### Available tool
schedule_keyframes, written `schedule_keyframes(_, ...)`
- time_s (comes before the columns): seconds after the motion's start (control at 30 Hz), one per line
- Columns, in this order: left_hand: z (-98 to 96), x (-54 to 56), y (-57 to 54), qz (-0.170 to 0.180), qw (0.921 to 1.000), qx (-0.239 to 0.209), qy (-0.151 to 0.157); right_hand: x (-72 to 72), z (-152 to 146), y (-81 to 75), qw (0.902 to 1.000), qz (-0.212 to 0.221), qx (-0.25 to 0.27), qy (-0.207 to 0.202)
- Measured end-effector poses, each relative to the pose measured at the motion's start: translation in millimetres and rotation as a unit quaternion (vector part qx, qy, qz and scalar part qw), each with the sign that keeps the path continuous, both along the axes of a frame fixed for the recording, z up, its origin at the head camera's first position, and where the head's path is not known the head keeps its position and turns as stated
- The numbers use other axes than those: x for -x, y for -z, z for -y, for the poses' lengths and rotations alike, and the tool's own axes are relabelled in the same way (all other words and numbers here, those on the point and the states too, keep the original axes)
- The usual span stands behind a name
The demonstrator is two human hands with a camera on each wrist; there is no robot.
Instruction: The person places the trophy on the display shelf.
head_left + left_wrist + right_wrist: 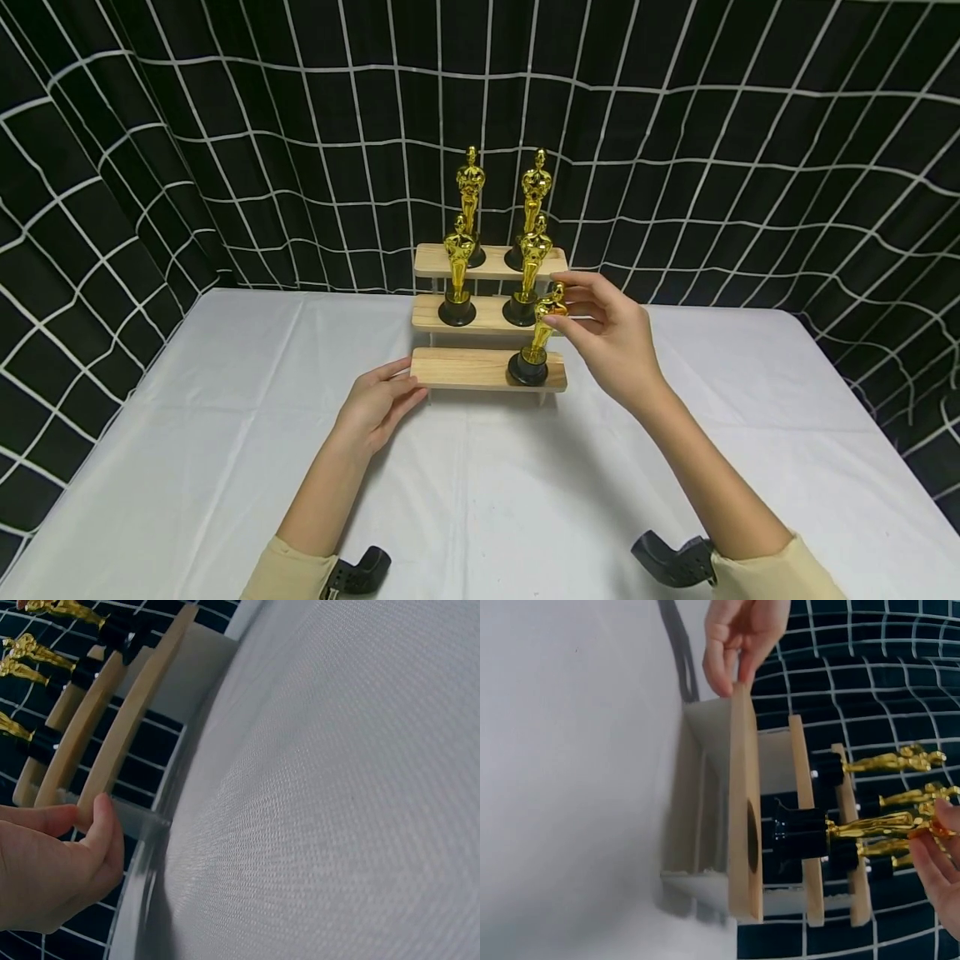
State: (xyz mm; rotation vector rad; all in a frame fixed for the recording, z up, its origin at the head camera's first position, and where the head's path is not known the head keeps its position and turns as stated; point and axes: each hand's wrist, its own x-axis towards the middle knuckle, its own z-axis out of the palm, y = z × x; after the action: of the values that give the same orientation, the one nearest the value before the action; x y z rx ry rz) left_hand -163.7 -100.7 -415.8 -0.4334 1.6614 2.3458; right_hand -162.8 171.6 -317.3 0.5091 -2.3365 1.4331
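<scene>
A gold statuette trophy [542,327] with a black round base is pinched near its top by my right hand [617,337]. It leans slightly, its base at the right end of the lowest shelf; whether base and wood touch, I cannot tell. A three-tier wooden display stand [468,367] stands on the table. My left hand [375,407] grips the left end of its lowest shelf, thumb and fingers on the board in the left wrist view [71,859]. Two matching trophies stand on the middle shelf, left [459,267] and right [534,258]. Two more stand on the top shelf [495,262].
White cloth [480,492] covers the table around the stand. Behind and at both sides hangs a black curtain [315,175] with a white grid. Black wrist devices [675,560] sit at both sleeve cuffs.
</scene>
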Motion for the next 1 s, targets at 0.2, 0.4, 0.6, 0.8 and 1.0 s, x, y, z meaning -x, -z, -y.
schedule_keyframes(0.2, 0.4, -0.3, -0.7, 0.002, 1.0, -0.002, 0.001, 5.9, 12, 3.3, 0.9998, 0.009, 0.013, -0.01)
schedule_keyframes(0.4, 0.6, -1.3, -2.6, -0.001, 1.0, -0.006, 0.002, 10.5, 27, 5.8, 0.9996, 0.018, 0.018, -0.016)
schedule_keyframes(0.6, 0.5, -1.1, -2.6, 0.0, 1.0, -0.007, 0.003, 13.8, 41, 6.9, 0.9996, 0.017, 0.007, -0.021)
schedule_keyframes(0.8, -0.1, -0.9, -2.4, -0.001, 1.0, -0.01, 0.001, 17.0, 53, 8.1, 0.9991, 0.021, 0.008, -0.036)
schedule_keyframes(1.0, 0.2, -0.4, -2.6, 0.002, 1.0, -0.007, 0.0, 19.5, 64, 7.9, 0.9987, 0.022, 0.009, -0.046)
